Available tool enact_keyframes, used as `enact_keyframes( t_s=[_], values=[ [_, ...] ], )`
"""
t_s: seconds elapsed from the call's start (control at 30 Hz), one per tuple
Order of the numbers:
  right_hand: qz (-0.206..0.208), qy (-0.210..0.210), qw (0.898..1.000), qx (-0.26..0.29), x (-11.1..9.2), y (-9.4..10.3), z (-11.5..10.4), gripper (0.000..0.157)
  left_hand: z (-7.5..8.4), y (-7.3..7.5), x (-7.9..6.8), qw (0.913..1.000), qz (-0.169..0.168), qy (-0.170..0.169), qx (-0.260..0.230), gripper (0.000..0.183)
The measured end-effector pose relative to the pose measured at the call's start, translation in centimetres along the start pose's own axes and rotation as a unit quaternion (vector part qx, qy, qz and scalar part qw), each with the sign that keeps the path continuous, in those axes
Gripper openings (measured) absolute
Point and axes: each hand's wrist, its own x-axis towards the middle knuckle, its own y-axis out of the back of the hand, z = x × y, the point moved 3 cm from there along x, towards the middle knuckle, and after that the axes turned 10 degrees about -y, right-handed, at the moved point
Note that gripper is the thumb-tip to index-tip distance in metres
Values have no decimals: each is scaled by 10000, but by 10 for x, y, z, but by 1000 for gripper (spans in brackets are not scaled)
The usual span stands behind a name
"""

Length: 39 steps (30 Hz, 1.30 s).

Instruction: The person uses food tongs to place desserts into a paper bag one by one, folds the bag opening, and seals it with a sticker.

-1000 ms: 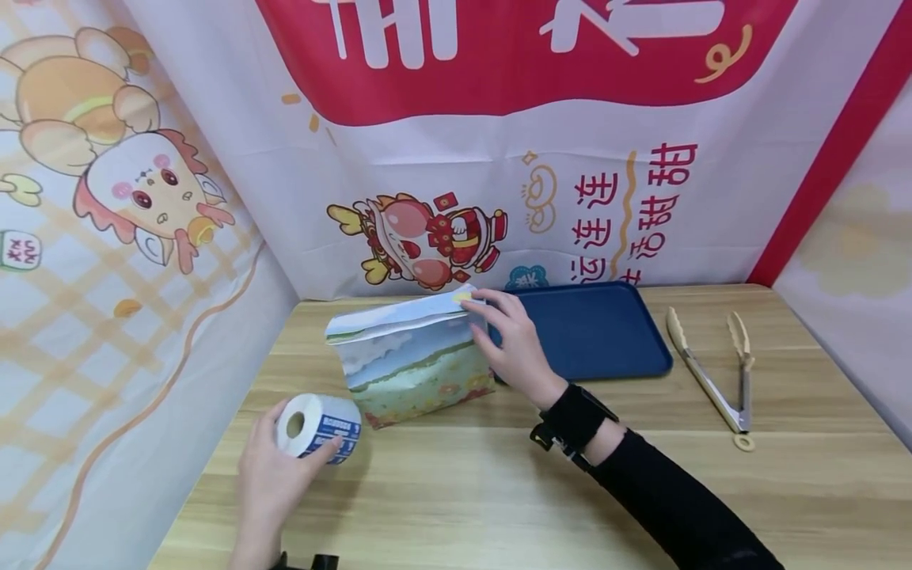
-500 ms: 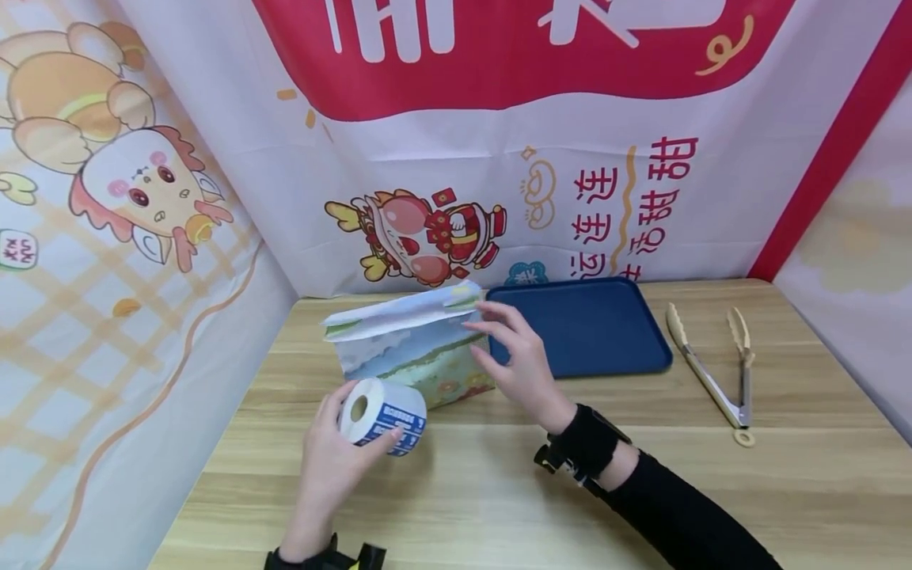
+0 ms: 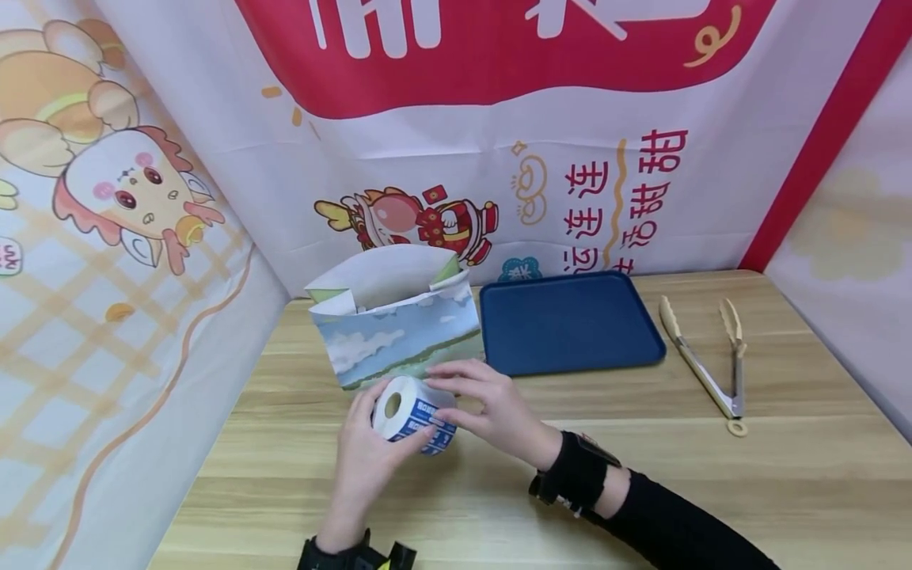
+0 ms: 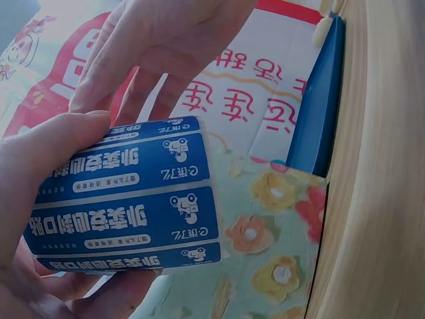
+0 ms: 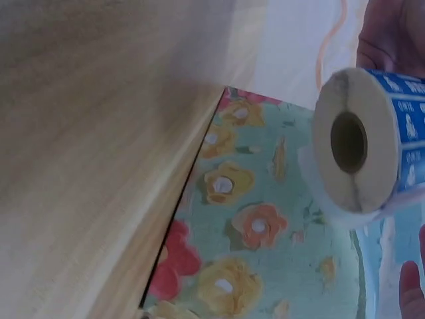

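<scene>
My left hand grips a roll of blue and white printed stickers, its hollow core facing left in the head view. The left thumb lies along the labels in the left wrist view. My right hand is at the roll's right end, fingers reaching over it and thumb in front, without closing round it. A loose pale strip hangs by the roll in the right wrist view. Just behind the hands stands a paper bag printed with sky and flowers, its mouth spread wide. The hands hide its lower front.
To the right of the bag, a dark blue tray lies near the back of the wooden table. Metal tongs with cream tips lie spread beyond it. Printed cloth hangs behind and at the sides.
The roll has moved right with my left hand, in front of the bag. My right hand has left the bag's top edge and come down to the roll. The bag's folded top has opened.
</scene>
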Motion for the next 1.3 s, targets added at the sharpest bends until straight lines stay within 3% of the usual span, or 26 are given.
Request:
enact_keyframes(
  t_s=[0.33, 1.0, 1.3],
  values=[
    [166, -16, 9997, 204, -6, -4, -4, 42, 10, -12, -2, 10000, -64, 52, 29, 88],
    [764, -299, 9936, 776, -13, -8, -5, 32, 20, -12, -4, 9994, 137, -2, 307, 84],
    [1027, 44, 9907, 891, -13, -7, -6, 27, 19, -12, -3, 9995, 202, 71, 232, 83]
  ],
)
